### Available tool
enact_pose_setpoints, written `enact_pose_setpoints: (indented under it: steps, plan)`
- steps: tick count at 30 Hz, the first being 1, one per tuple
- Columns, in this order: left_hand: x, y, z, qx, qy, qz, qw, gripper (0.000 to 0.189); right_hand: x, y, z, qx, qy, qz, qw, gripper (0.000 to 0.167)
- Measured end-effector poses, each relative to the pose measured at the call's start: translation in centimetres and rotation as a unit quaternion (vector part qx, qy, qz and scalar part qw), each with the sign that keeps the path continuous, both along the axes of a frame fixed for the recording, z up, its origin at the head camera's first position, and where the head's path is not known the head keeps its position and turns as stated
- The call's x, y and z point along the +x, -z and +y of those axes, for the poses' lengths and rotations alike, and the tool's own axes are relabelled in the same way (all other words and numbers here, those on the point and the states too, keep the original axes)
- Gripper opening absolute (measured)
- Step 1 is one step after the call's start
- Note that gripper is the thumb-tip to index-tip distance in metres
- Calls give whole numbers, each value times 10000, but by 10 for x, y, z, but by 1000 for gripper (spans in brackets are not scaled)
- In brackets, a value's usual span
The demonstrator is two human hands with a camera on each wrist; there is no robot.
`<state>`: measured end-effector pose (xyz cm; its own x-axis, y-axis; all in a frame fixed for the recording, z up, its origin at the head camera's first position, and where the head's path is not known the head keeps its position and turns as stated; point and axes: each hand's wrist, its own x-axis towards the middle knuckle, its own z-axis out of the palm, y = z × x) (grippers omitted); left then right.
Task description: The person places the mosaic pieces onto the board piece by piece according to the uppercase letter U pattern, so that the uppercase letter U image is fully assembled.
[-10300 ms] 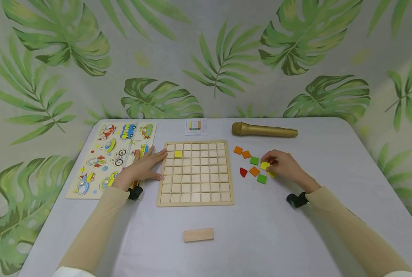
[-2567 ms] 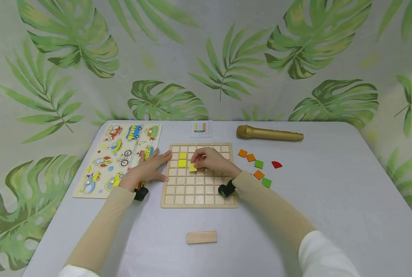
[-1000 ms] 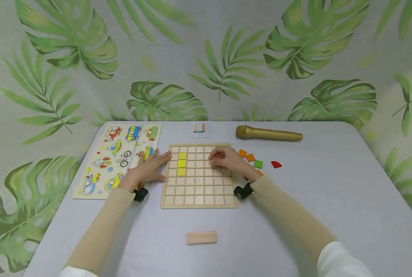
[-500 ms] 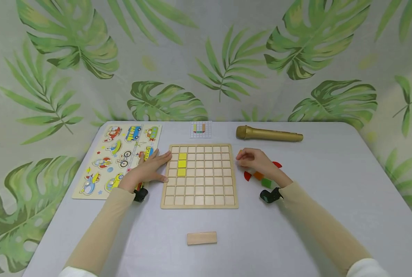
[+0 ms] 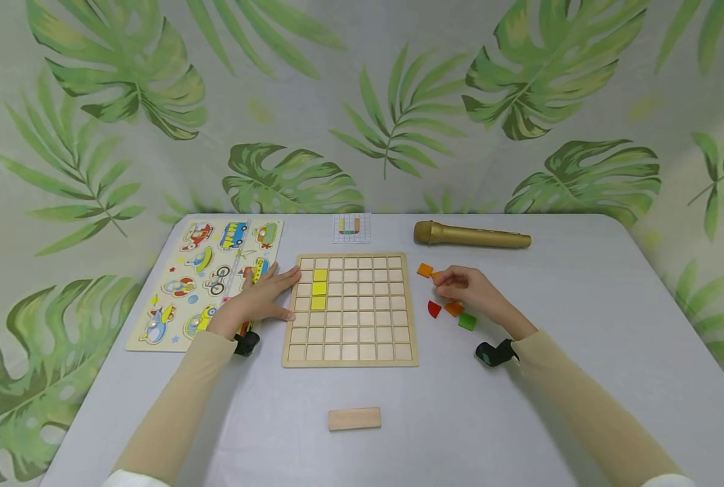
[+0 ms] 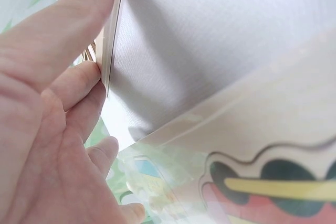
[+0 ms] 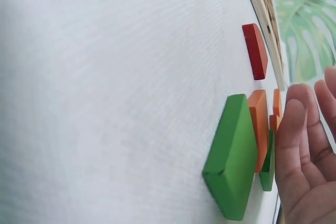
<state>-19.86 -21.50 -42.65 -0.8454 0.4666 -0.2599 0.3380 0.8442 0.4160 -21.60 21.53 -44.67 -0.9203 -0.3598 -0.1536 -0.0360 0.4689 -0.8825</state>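
A square wooden grid board [image 5: 351,363] lies in mid-table, with three yellow square tiles [image 5: 319,289] in a column in its upper left. My left hand [image 5: 257,302] rests at the board's left edge, fingers spread and touching the frame; in the left wrist view its fingertips meet the board's side. Right of the board, my right hand [image 5: 468,291] hovers over loose tiles, thumb and fingers loosely bent, fingertips by an orange tile [image 5: 437,277]. Nearby lie another orange tile [image 5: 424,270], a red quarter-round tile [image 5: 434,309] and a green tile [image 7: 231,156]. The hand hides other tiles in the head view.
A vehicle puzzle board [image 5: 179,297] lies left, partly under the left hand. Behind the grid sits a small pattern card [image 5: 352,228]. A gold microphone [image 5: 472,235] lies at the back right, and a wooden block [image 5: 354,419] in front.
A third yellow tile now lies in the column on the board. My right hand has drawn back rightward from the grid to the loose tiles. The left hand has stayed at the board's edge.
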Motion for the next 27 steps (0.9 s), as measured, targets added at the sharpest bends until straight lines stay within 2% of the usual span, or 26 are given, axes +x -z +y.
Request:
enact_pose_setpoints:
  steps: [5, 9, 13, 21, 27]
  plan:
    - [1, 0, 0, 10, 22, 9, 10000, 90, 4, 0, 1, 16, -31, 78, 10000, 21]
    - [0, 1, -1, 44, 43, 12, 10000, 90, 7, 1, 0, 93, -176, 387, 9991, 15]
    - [0, 3, -1, 39, 56, 25, 10000, 89, 10, 2, -2, 305, -376, 719, 9962, 12]
    - [0, 2, -1, -50, 77, 42, 9999, 89, 17, 0, -7, 807, -509, 956, 9908, 14]
    - [-1, 2, -1, -55, 52, -2, 10000, 88, 16, 2, -13, 1264, -669, 1248, 9818, 19]
